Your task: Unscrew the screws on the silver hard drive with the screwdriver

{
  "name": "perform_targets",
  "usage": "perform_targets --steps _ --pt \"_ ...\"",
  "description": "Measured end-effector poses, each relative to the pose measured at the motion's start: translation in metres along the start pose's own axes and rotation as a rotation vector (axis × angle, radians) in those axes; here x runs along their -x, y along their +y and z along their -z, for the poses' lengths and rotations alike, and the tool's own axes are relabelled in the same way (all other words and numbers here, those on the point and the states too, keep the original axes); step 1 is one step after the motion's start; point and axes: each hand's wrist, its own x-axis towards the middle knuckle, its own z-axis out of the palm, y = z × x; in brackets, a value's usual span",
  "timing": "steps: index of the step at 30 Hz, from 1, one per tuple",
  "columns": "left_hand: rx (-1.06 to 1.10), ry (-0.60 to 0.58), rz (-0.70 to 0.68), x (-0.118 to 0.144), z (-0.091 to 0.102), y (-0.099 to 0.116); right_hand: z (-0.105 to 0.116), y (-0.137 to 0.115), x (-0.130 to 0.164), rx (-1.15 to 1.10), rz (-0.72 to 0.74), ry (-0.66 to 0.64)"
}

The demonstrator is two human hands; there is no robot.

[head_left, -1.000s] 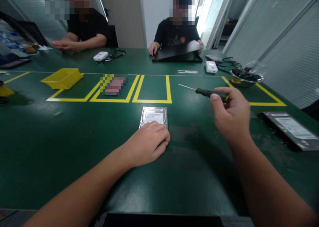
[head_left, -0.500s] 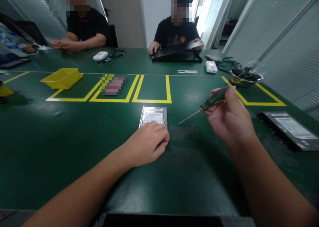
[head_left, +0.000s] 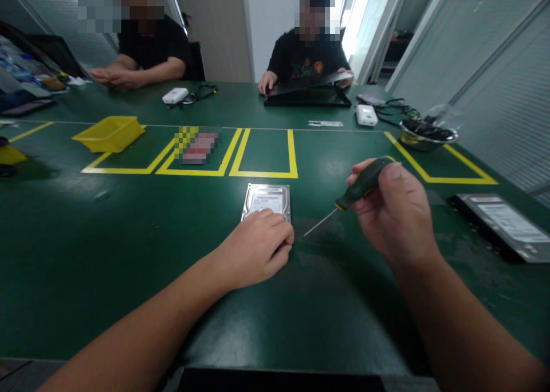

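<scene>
A silver hard drive (head_left: 267, 196) with a white label lies flat on the green table (head_left: 129, 277). My left hand (head_left: 262, 243) rests over its near end with the fingers curled round the edge, hiding that part. In my right hand (head_left: 395, 208) is a screwdriver (head_left: 361, 184) with a dark green and yellow handle. Its thin shaft slants down to the left, and the tip is just right of my left hand's fingers, apart from the drive. A larger hard drive (head_left: 507, 223) lies at the right.
Yellow tape outlines mark the table, with a yellow bin (head_left: 109, 134) at the left and a metal bowl (head_left: 429, 137) of dark parts at the right. Across the table one person holds a black panel (head_left: 307, 88); another sits with hands together. White adapters (head_left: 366, 115) with cables lie there.
My right hand has lowered the screwdriver, so its tip is now lower and nearer my left hand. My left hand stays on the hard drive. The view has shifted slightly.
</scene>
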Motion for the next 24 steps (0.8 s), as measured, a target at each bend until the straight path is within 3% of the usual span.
perform_targets --steps 18,24 --pt "-0.007 -0.022 0.012 -0.001 0.002 0.002 -0.002 0.007 0.014 0.242 0.072 -0.259" --pt "0.005 -0.018 0.012 0.000 0.002 0.002 -0.003 0.005 0.014 0.281 0.107 -0.282"
